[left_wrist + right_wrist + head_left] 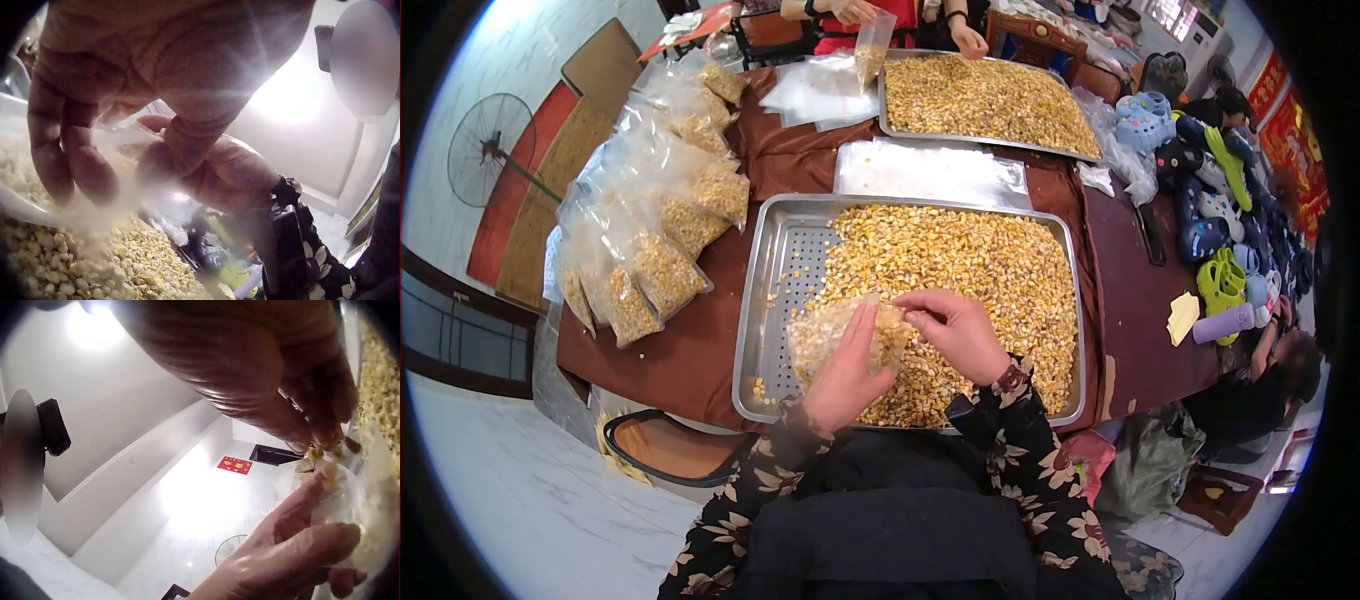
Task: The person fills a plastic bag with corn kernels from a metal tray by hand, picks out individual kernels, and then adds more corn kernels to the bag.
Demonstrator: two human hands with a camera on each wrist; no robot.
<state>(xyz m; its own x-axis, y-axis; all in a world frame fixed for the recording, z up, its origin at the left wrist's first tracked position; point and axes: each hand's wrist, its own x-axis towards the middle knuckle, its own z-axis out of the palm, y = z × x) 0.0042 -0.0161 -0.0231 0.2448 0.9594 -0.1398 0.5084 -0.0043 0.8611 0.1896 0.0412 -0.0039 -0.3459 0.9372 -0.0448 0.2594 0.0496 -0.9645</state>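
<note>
A clear plastic bag (808,345) with corn kernels in it lies over the near left part of a metal tray. My left hand (848,378) holds the bag, its thumb and fingers around the plastic in the right wrist view. Up at the bag's top edge, my right hand (962,335) has its fingertips together, pinching a few yellow kernels (315,454). Loose corn (960,265) covers most of the perforated tray (785,240). The left wrist view shows the left hand (156,69) over the bag, blurred where plastic covers the lens side.
Filled bags (670,270) of corn stand at the table's left. Flat empty bags (930,170) lie beyond my tray. Across the table, another person's hand (970,42) is over a second corn tray (990,95). Clogs (1220,285), a phone (1150,235) and a purple bottle (1223,323) are at right.
</note>
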